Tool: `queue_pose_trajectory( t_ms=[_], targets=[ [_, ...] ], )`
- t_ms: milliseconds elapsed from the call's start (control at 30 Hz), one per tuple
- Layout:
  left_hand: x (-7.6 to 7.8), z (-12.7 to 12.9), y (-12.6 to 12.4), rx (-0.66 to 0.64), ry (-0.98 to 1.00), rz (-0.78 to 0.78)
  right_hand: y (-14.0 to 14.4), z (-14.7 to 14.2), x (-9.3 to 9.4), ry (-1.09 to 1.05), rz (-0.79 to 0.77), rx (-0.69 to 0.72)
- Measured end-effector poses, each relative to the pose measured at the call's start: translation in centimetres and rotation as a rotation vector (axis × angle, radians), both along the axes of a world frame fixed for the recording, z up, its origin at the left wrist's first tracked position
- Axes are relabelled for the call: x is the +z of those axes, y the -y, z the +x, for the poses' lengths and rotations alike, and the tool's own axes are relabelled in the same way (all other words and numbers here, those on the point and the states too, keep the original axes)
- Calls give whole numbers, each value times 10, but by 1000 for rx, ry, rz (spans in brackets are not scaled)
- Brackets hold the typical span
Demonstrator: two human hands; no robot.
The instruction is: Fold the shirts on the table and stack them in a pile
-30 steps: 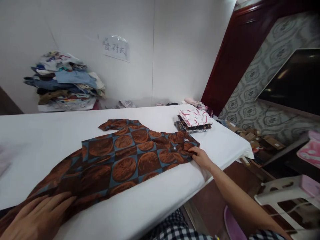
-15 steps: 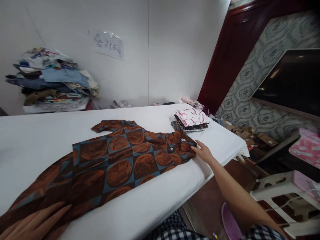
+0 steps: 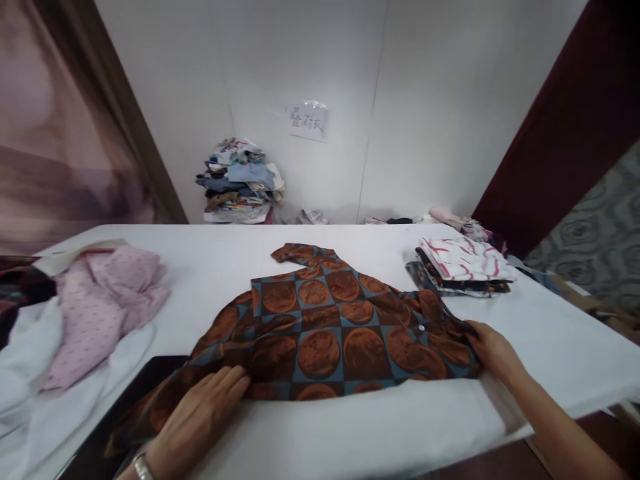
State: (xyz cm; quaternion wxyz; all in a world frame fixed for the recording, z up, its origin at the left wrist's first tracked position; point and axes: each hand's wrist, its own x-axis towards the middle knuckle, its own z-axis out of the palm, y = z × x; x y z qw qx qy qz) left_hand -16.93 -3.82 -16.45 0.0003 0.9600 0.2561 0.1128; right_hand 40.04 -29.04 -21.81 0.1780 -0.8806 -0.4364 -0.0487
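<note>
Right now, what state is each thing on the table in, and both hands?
Brown shirt: spread flat on the table, one end hanging off the near edge.
Left hand: open, palm down on the shirt.
Right hand: fingers on the shirt's right edge.
Folded stack: folded, piled.
Pink garment: crumpled, unfolded.
Clothes pile: heaped by the wall.
</note>
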Motion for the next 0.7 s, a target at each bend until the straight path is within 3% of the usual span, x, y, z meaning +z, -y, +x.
queue_pose_trajectory(
  t_ms=[100,200,267,367,533,700],
  targets=[
    [9,4,4,61,-46,-91,-5,-1,9,64,-17,-19],
    [27,13,-11,96,-17,-141,-37,-21,35,32,126,113],
    [40,28,-34,101,20,-172,-78,-40,56,-106,215,220],
    [49,61,-84,149,61,-152,-162,-67,79,-272,280,252],
    [22,104,-166,406,-34,-126,-307,-95,83,-430,124,295],
    [-8,112,-189,563,-45,-149,-399,-123,63,-442,0,200]
  ],
)
